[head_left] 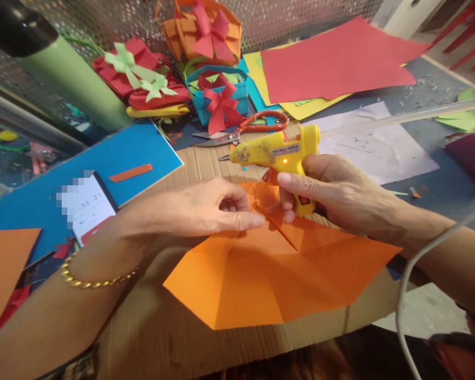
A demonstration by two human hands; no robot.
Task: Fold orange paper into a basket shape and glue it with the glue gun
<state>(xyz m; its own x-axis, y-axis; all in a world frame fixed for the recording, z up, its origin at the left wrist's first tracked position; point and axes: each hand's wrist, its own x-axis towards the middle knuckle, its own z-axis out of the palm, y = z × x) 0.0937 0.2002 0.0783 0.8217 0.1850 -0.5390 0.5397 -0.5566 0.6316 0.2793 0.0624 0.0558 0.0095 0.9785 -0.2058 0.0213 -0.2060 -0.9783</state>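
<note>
A folded sheet of orange paper [253, 279] lies on brown cardboard in front of me, creased and partly folded up at its far edge. My left hand [221, 208] is closed on that far edge, thumb on top and fingers curled behind it. In my right hand [328, 184] is a yellow glue gun [279, 148], gripped by its handle, with its nozzle pointing left and a small orange light lit on its side. The glue gun sits just above the far edge of the paper. Some fingertips of my right hand are hidden behind the handle.
Red-handled scissors [261, 124] lie just beyond the glue gun. Behind stand a blue paper bag [217, 100] and an orange one [203, 31] with bows. Red sheets [336, 63] are at back right. A phone [89, 206] rests on blue board [138, 142]. A white cable [406, 279] hangs at right.
</note>
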